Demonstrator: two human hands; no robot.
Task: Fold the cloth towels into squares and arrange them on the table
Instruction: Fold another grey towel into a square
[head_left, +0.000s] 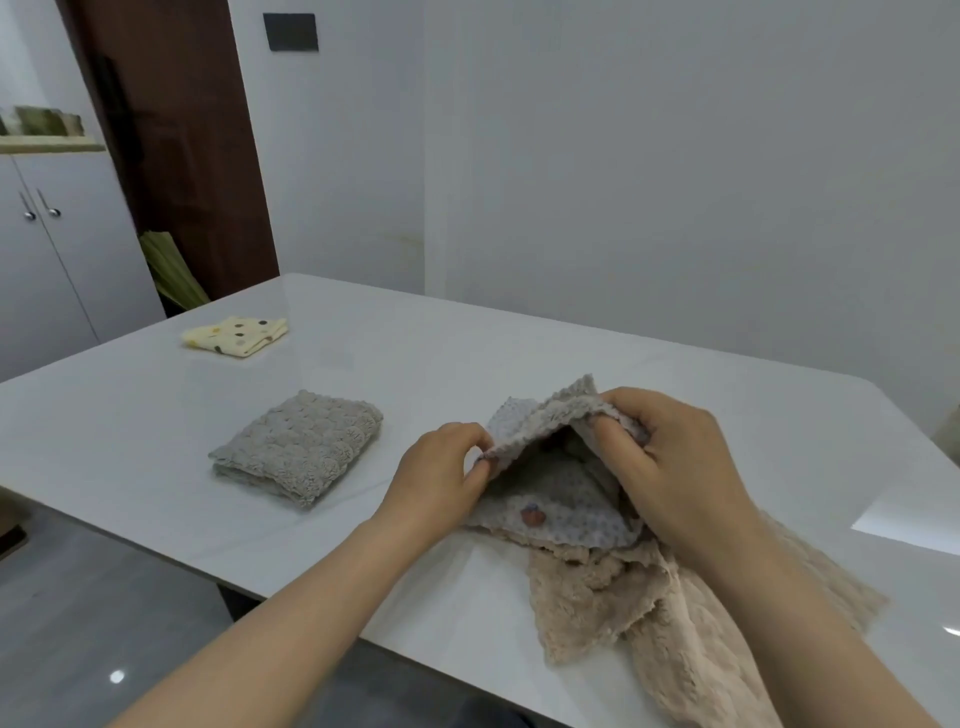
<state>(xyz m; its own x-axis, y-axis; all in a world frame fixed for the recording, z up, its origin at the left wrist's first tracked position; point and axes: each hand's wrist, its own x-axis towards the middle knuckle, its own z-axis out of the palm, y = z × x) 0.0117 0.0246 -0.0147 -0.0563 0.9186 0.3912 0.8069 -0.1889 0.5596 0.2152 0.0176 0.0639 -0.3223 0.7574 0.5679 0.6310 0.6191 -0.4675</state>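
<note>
Four towels on the white table (597, 353): two folded, two not. Bare top shows at centre and upper right; the near edge runs under my forearms. Folded grey towel (298, 449) sits left of centre, yellow dotted towel (236, 336) upper left. Left hand (441, 467) and right hand (670, 462) each pinch the nubbly pale dotted towel (561, 499), lifted at centre right over the crumpled beige towel (649, 613).

A pale grey dotted fleece towel (558, 499) is held above the glossy white desk (415, 364): one edge is pinched by the left hand (441, 473), another is gripped by the right hand (670, 462). Beneath it a rumpled beige plush towel (649, 613) is spread. A folded grey textured towel (298, 447) lies to the left; a folded yellow spotted cloth (236, 335) is placed farther back.
</note>
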